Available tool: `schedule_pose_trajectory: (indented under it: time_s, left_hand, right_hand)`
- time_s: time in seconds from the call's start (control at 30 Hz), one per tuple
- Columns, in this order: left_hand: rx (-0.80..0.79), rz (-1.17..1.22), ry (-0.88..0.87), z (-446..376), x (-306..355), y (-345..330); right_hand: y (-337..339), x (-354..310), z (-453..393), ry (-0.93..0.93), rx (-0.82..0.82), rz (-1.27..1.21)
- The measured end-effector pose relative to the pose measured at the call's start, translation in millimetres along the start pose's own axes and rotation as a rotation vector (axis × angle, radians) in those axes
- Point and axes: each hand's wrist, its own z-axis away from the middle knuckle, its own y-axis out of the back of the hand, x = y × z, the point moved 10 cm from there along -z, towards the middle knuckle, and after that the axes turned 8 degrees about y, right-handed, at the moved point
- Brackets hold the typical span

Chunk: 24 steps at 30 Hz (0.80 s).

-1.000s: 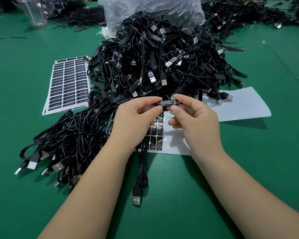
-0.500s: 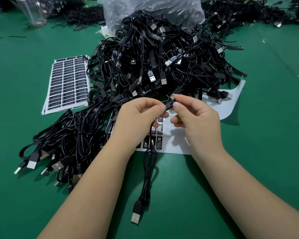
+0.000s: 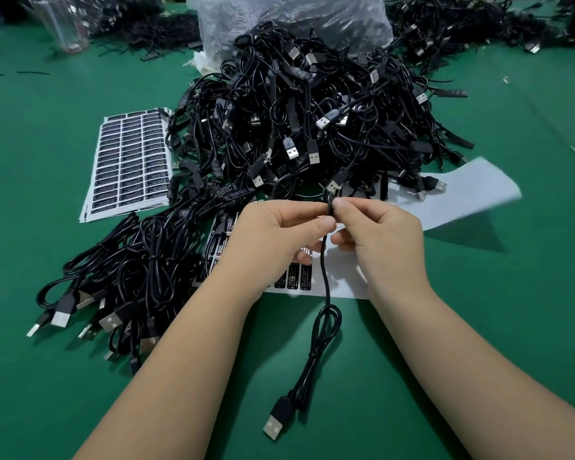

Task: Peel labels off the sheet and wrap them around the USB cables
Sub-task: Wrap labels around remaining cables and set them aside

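Both hands meet at centre frame, above the green table (image 3: 478, 327). The left hand (image 3: 273, 240) and the right hand (image 3: 375, 230) pinch the same short black controller section of one USB cable (image 3: 327, 283), thumb and forefinger tips pressed on it from either side. That pinched piece now stands nearly upright, its long axis running away from the camera toward the big pile of cables (image 3: 312, 111). Half a second ago it sat tilted, and a second ago it lay flat, left to right, with its white print readable; now the print is turned out of view and I cannot tell where the label sits. Below the fingers the cord drops straight toward the camera, loops once, and ends in the USB plug (image 3: 274, 426), metal end pointing down-left. The plug has swung lower and further toward the camera than before. Under the wrists lies the partly used label sheet (image 3: 342, 280), a few black labels left; its far right end is blurred and lifted off the table. A full label sheet (image 3: 130, 161) rests left of the pile, and labelled cables (image 3: 113, 277) lie at lower left.
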Motion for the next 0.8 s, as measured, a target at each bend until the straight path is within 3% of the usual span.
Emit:
schedule_pose_trajectory:
  time_s: [0.5,0.8]
  left_hand:
    - [0.024,0.034,-0.051,-2.7,0.6,5.3]
    - [0.035,0.024,-0.054,-2.4,1.7,5.5]
  right_hand:
    - [-9.0,4.3,0.4,-0.038,-0.074,-0.081]
    - [-4.7,4.7,-1.4,-0.028,-0.035,-0.089]
